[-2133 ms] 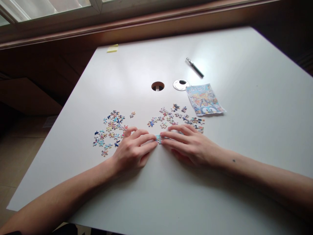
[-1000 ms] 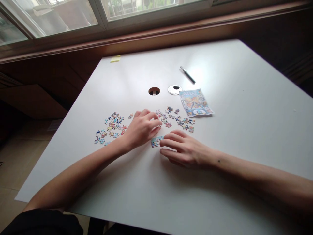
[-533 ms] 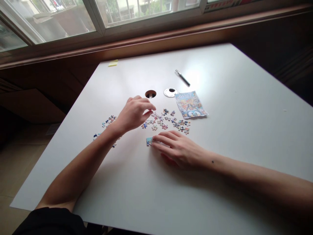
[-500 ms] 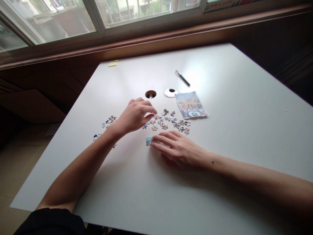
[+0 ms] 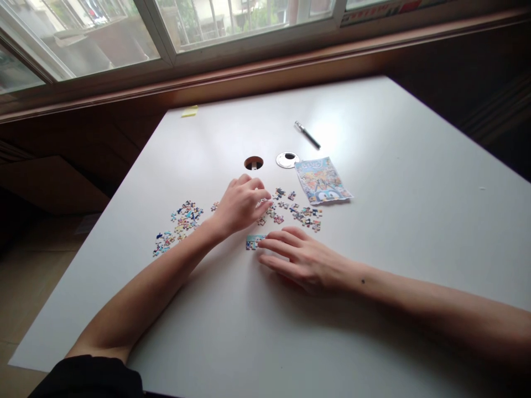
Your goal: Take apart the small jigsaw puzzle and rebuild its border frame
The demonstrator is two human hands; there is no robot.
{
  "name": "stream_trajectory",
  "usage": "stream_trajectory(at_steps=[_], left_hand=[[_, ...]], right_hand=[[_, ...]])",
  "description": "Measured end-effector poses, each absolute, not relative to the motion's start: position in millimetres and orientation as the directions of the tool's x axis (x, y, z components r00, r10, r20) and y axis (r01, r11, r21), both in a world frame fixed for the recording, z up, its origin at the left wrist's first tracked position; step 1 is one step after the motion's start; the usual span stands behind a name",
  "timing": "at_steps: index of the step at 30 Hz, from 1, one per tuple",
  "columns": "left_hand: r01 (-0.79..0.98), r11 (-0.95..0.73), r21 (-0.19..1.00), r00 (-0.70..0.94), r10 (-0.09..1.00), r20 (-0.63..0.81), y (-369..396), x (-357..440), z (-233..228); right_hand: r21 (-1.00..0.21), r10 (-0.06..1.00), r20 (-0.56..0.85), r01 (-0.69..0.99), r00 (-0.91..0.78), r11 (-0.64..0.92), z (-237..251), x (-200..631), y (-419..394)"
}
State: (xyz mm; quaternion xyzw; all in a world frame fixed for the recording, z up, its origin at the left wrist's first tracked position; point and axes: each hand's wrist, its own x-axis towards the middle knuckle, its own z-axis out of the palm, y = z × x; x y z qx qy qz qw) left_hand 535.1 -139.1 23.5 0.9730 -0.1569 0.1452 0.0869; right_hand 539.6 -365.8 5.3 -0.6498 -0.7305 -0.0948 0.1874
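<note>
Left hand: the left hand (image 5: 240, 205) reaches across to the middle scatter of loose pieces (image 5: 296, 210), fingers curled down with their tips on the pieces at its near-left edge; whether the grip has closed on a piece I cannot tell (the knuckles hide the tips).
Right hand: the right hand (image 5: 305, 260) lies flat on the bench (image 5: 415, 232), fingers spread apart and stretched to the left, the grip clamped on nothing; its fingertips (image 5: 265, 243) press the right end of the joined strip.
Joined strip: a short joined strip (image 5: 253, 241) of pale blue pieces lies flat on the bench, just below the left hand and touching the right fingertips.
Left pile: a second pile of pieces (image 5: 179, 224) sits beside the left forearm, well apart from the strip.
Picture sheet: a printed picture sheet (image 5: 322, 181) lies just beyond the middle scatter, on its right.
Far bench: a round cable hole (image 5: 253, 163) with its silver cap (image 5: 287, 160) beside it, a pen (image 5: 307, 135) further back, and a yellow note (image 5: 189, 111) at the far left corner.
</note>
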Motion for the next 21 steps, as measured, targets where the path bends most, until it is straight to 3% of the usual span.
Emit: stream_trajectory(at_steps=[3,7,10,21], left_hand=[[-0.316,-0.938,0.141,0.906,-0.254,0.338,-140,536,28],[-0.226,-0.956,0.186,0.915,-0.143,0.378,-120,538,42],[-0.190,-0.959,0.213,0.936,-0.111,0.334,-108,539,44],[-0.354,-0.907,0.227,0.934,-0.357,0.031,-101,529,60]], right_hand=[[-0.095,0.920,0.385,0.988,-0.076,0.121,6,539,-366],[-0.102,0.927,0.371,0.989,-0.060,0.104,5,540,-367],[-0.107,0.927,0.370,0.989,-0.053,0.100,4,540,-367],[-0.131,0.918,0.394,0.986,-0.042,0.102,3,540,-367]])
